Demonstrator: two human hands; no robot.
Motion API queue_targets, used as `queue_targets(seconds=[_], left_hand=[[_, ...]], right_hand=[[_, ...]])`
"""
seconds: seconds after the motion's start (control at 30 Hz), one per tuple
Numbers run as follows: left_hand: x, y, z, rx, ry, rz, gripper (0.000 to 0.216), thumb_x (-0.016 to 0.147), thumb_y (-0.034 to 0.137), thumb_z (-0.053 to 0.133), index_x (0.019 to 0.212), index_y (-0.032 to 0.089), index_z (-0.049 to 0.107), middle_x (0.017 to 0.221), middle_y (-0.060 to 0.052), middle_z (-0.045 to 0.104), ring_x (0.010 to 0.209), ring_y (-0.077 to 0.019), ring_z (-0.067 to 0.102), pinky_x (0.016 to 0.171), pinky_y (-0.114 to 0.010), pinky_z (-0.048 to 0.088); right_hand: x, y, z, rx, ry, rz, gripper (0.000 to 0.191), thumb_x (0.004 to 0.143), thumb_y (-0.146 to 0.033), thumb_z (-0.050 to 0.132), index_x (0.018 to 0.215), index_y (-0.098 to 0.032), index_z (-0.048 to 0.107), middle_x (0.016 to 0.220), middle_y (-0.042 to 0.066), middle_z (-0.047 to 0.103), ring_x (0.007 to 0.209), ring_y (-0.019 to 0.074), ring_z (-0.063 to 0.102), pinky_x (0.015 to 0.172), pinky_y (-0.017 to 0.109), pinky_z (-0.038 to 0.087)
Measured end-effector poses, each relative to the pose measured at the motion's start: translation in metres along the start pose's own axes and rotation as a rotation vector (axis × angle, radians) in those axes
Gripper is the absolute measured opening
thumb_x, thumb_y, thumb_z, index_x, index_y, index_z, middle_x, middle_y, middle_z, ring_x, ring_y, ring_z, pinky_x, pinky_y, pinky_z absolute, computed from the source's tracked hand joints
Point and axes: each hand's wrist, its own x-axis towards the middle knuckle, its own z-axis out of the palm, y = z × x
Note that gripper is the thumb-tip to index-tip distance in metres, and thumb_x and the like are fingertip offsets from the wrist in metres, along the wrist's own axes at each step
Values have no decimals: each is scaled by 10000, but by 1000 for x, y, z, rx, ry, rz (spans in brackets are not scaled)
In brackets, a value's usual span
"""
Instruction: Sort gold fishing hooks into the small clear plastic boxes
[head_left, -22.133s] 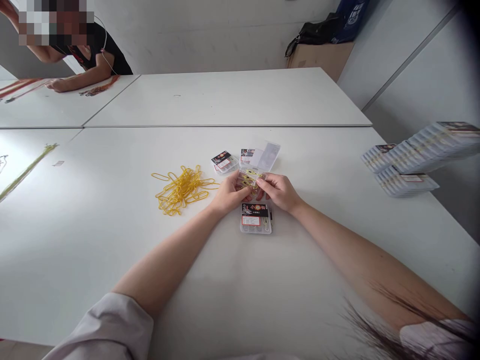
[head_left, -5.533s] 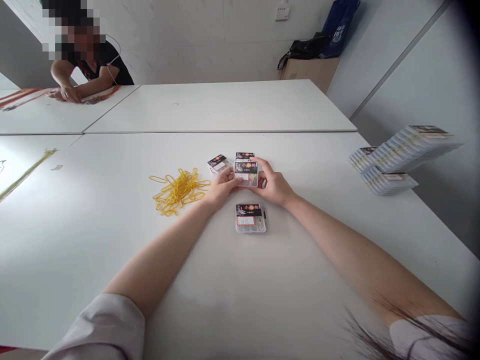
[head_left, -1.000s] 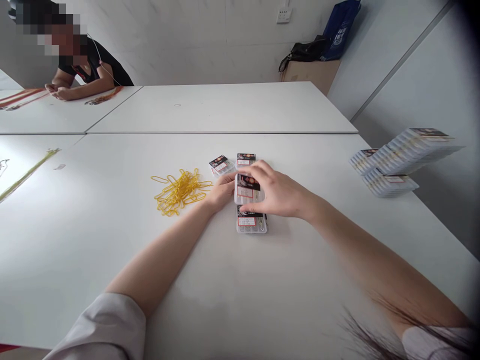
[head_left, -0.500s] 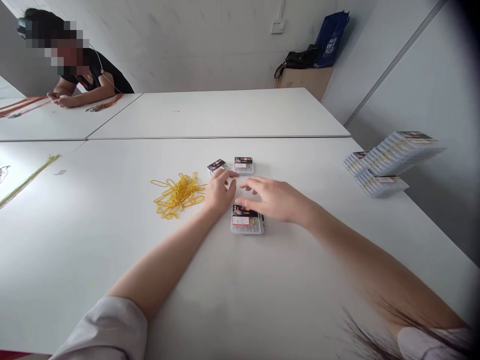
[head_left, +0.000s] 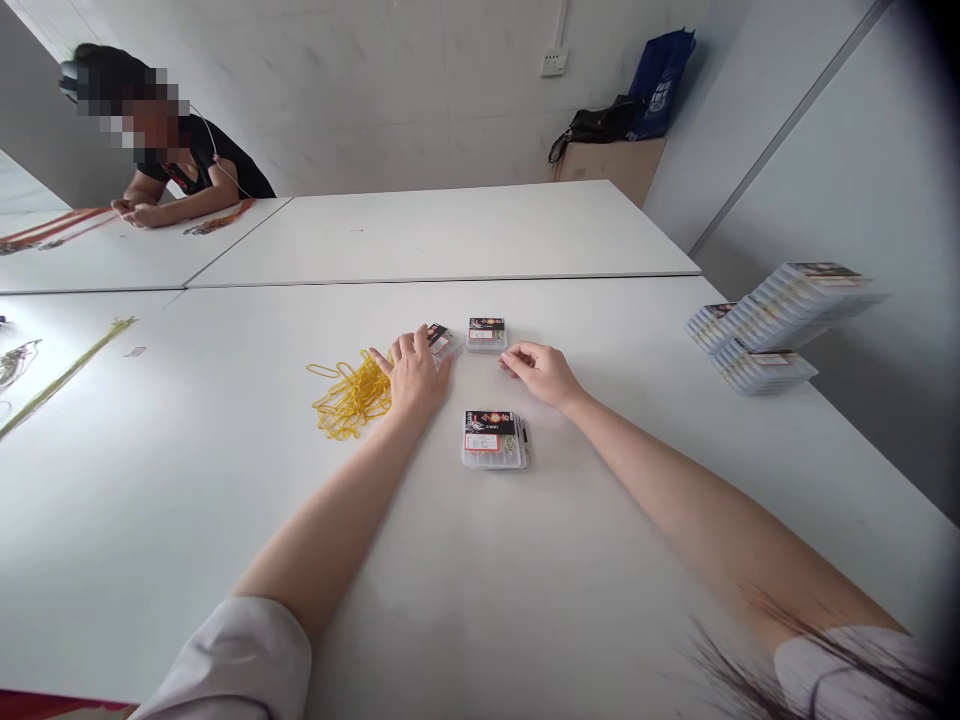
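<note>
My left hand [head_left: 415, 372] lies with spread fingers between a pile of yellow rubber bands [head_left: 346, 402] and an angled clear plastic case [head_left: 442, 342]. Its fingers partly cover that case, and the thumb side of the pile is hidden behind the hand. To the right, my right hand [head_left: 546, 374] has its fingers curled together near a second clear case [head_left: 487, 335] with a black label; anything inside the fingers is hidden. Closer to me, between my forearms, more such cases [head_left: 491, 440] lie stacked, showing small parts through the plastic.
Stacks of similar cases [head_left: 780, 320] lean at the right table edge. Yellow-green strands [head_left: 71, 375] lie at the left. Across the joined white tables [head_left: 450, 230], a person [head_left: 187, 170] rests both arms near orange strands. Bags [head_left: 660, 85] sit on a cardboard box behind.
My hands have moved apart: the left went left toward the rubber bands and spread its fingers; the right moved away from above the near cases, and its fingers curled.
</note>
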Motion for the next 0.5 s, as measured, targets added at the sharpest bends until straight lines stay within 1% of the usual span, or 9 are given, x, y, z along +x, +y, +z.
queue_targets(seconds=[0.07, 0.1, 0.17, 0.2, 0.27, 0.33, 0.37, 0.43, 0.5], left_hand=[[0, 0, -2, -41, 98, 23, 643, 919, 409, 573, 1486, 157, 408, 1450, -228, 489, 1425, -406, 398, 1199, -733, 27], [0, 0, -3, -76, 157, 61, 662, 913, 416, 591, 1491, 157, 401, 1460, -230, 474, 1426, -404, 396, 1208, -718, 36], [-1, 1, -3, -185, 240, 213, 704, 902, 458, 621, 1494, 153, 394, 1465, -230, 464, 1414, -384, 410, 1228, -659, 138], [-2, 1, -3, -252, 240, 314, 726, 895, 484, 634, 1495, 157, 391, 1461, -225, 472, 1400, -367, 428, 1221, -617, 221], [-5, 3, 0, -386, 150, 521, 778, 875, 521, 663, 1510, 180, 370, 1440, -203, 509, 1356, -327, 478, 1156, -526, 384], [-9, 5, 4, -473, -5, 672, 797, 868, 516, 683, 1528, 225, 345, 1425, -169, 546, 1308, -295, 527, 1091, -474, 463], [-10, 5, 5, -496, -68, 714, 789, 866, 507, 691, 1526, 242, 351, 1424, -158, 554, 1294, -288, 541, 1063, -459, 488], [-12, 6, 8, -525, -138, 716, 789, 855, 487, 713, 1523, 264, 357, 1419, -145, 564, 1289, -283, 547, 1016, -439, 520], [-13, 6, 9, -564, -171, 679, 830, 828, 460, 749, 1528, 271, 346, 1402, -142, 568, 1268, -275, 559, 957, -409, 552]], right_hand=[[-2, -1, 0, 38, 22, -20, 267, 883, -438, 585, 825, -190, 662, 856, 58, 729, 704, 169, 649, 757, 326, 507], [-3, -2, 0, 65, 36, -26, 295, 891, -471, 585, 845, -190, 662, 873, 59, 727, 688, 161, 646, 739, 317, 508], [-5, -3, 0, 137, 49, -22, 372, 902, -553, 578, 910, -191, 658, 911, 62, 724, 680, 150, 647, 700, 298, 511], [-6, -4, 0, 186, 43, -12, 415, 904, -594, 570, 970, -193, 654, 939, 64, 724, 690, 150, 655, 680, 289, 514], [-6, -6, 0, 295, 4, 17, 510, 900, -660, 548, 1126, -209, 626, 1022, 68, 724, 736, 160, 678, 631, 274, 520], [-5, -8, 0, 373, -48, 33, 565, 898, -686, 534, 1224, -228, 598, 1120, 73, 713, 825, 180, 693, 600, 266, 528], [-5, -9, 0, 387, -74, 33, 557, 895, -679, 548, 1218, -230, 606, 1153, 74, 707, 876, 191, 693, 602, 264, 535], [-4, -11, -2, 387, -140, 33, 495, 875, -634, 616, 1151, -223, 631, 1196, 74, 695, 931, 205, 688, 613, 266, 553], [-3, -11, -4, 397, -222, 49, 453, 838, -570, 698, 1122, -226, 619, 1221, 75, 682, 916, 212, 694, 592, 275, 567]])
